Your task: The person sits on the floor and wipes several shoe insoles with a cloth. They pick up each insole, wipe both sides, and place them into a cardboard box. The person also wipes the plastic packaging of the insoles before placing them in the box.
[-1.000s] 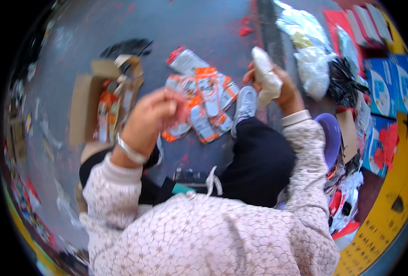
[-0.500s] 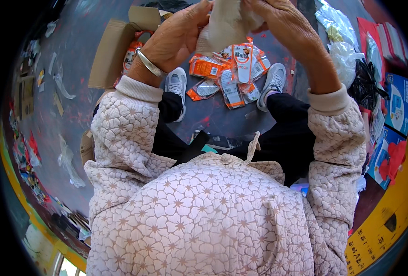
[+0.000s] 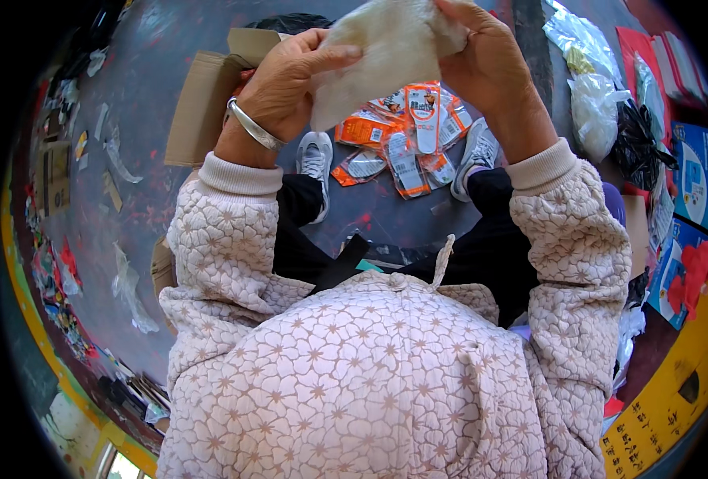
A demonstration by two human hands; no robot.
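Observation:
At the top of the view I hold up a cream-white, soft, fuzzy sheet [image 3: 382,60], its upper edge near the frame's border. My left hand [image 3: 286,89] pinches its left side, thumb lying over the front. A silver bangle [image 3: 254,128] circles my left wrist. My right hand [image 3: 490,68] grips the opposite side, where the material bunches. Below the sheet, on the floor between my shoes, lies a pile of orange-and-clear packets [image 3: 406,164] with sole-shaped labels. The sheet covers part of the pile.
An opened cardboard box [image 3: 202,108] stands at the left, behind my left forearm. To the right are clear plastic bags [image 3: 595,112], a black bag [image 3: 635,144] and blue printed boxes [image 3: 693,180]. Plastic scraps [image 3: 128,287] litter the floor at left.
The sheet has come lower and spread wider between my hands, showing more of its surface. My right hand has turned and moved down a little. The packets lie as before.

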